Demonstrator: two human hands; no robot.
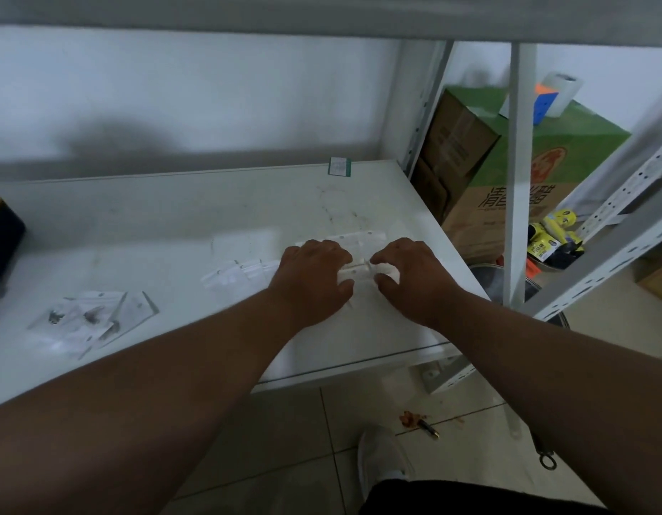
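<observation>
forearms [155, 384] extend over the white table [173, 224]. left hand [311, 276] and right hand [415, 280], fingers curled, each pinch one end of a white hinge [357, 273] lying on the table between them. spare white hinges [244, 271] lie just left of the left hand, small clear bags [92, 317] farther left.

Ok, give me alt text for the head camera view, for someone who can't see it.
The left hand and right hand grip a small white hinge between them on a white table. More white hinges lie just left of it, small clear bags further left, and a green cardboard box stands beyond the table's right edge.
</observation>
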